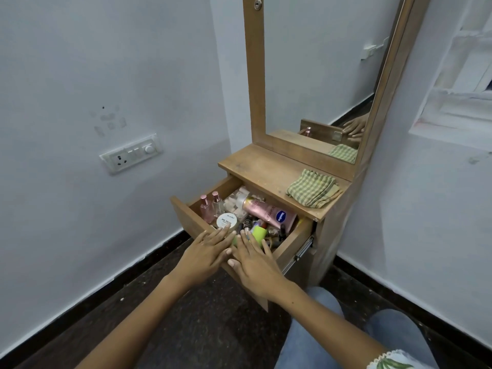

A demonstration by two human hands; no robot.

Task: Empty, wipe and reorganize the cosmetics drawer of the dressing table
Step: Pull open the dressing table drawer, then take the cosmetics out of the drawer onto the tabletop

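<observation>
Your knees (346, 339) in blue jeans sit lowest in view, over the dark floor (213, 328). Both your forearms reach forward to the open drawer (186, 219) of the dressing table (266, 166). Your left hand (206, 249) lies flat, fingers straight and together, over the drawer's front edge, its fingertips touching a white round jar (226, 220); it grips nothing. Your right hand (255, 259) lies beside it, thumbs almost touching, fingers straight and spread over the drawer's front edge, reaching toward a lime-green cap (259, 233); it too holds nothing. The drawer stands pulled well out and is full: two pink perfume bottles (210, 207) upright at its left wall, a pink lotion tube (269, 211) lying slantwise at the back, and small dark bottles crowded behind the green cap. On the tabletop, to the right, lies a folded green checked cloth (312, 187), just below the mirror (319, 75). A switch plate (131, 153) is on the left wall.
</observation>
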